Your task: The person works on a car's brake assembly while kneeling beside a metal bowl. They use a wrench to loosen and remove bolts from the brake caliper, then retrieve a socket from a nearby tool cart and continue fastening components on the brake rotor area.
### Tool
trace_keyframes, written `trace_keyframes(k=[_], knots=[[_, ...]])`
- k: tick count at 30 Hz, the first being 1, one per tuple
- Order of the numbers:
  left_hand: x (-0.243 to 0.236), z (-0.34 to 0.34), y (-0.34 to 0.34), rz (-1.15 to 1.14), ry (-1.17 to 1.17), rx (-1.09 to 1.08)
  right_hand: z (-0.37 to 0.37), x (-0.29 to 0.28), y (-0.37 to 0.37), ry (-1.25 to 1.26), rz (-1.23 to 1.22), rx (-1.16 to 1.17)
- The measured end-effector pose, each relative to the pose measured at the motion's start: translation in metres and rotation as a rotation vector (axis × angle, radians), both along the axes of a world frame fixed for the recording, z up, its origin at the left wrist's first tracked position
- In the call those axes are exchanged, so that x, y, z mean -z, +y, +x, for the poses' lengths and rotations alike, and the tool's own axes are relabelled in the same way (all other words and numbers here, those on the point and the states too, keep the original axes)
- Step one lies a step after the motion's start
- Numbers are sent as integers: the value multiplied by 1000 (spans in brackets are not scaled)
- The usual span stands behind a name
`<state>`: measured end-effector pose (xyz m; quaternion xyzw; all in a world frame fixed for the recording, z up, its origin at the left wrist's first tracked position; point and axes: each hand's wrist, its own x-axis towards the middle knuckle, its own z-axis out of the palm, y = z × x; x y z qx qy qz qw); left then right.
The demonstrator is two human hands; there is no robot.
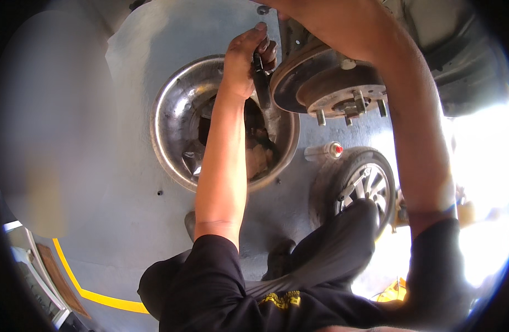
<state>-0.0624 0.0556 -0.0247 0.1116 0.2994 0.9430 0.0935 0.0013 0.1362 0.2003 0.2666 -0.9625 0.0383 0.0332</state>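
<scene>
My left hand point(247, 58) is raised above a round metal basin point(164, 91), its fingers curled around a dark bar-like piece point(261, 83) that points downward. Its exact kind I cannot make out. Just right of that hand is a rusty brake disc and hub point(321, 83) with several wheel studs sticking out. My right forearm point(401, 72) arches over the hub toward the top edge, where the hand passes out of view. Dark, wet-looking pieces and a tan lump point(259, 160) lie in the basin, partly hidden by my left forearm.
A wheel with a tire point(384, 171) stands beside my bent knee, a metal tool resting across its spokes. Near it lies a spray can point(325, 151) with a red nozzle. Dark car bodywork point(459, 72) fills the upper right. A yellow line point(99, 299) marks the grey floor at lower left.
</scene>
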Motion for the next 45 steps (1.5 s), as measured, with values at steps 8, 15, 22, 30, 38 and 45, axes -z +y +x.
trace_keyframes(k=[8,15,22,30,38,45], knots=[[4,10,8,133,-83,-34,-35,34,30,743,296,-599],[-1,24,5,90,-19,-11,-35,36,28,838,409,-563],[4,24,10,140,-15,-40,-38,38,29,682,229,-467],[2,9,20,7,156,-229,-19,35,25,275,-233,-175],[-9,-7,27,208,291,-115,-14,19,28,374,36,-247],[2,-1,-3,-280,277,-185,-32,44,30,803,246,-515]])
